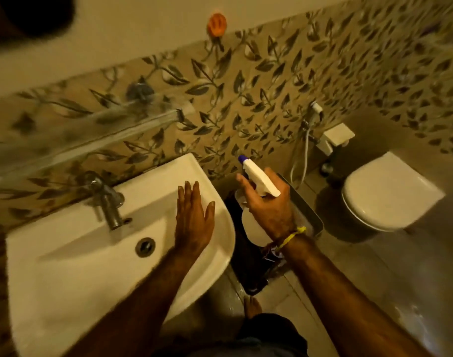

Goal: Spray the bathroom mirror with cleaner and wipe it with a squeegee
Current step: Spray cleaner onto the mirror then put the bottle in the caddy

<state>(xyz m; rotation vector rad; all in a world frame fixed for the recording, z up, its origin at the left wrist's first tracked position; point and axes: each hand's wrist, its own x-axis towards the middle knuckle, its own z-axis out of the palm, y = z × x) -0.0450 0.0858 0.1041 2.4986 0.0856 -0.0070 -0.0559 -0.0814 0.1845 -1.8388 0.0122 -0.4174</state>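
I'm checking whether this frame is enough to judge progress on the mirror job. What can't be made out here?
- Head view: the mirror's surface is not legible; the upper left is blurred and cut off by the edge.
- No squeegee shows anywhere.
- The spray bottle body is mostly hidden behind the right hand; its fill level is unreadable.
- The glass shelf is motion-blurred.
- The orange wall object is too blurred to identify.

White sink [65, 253]; leaf-patterned tiles [246, 86]; blue-tipped sprayer [258, 179].
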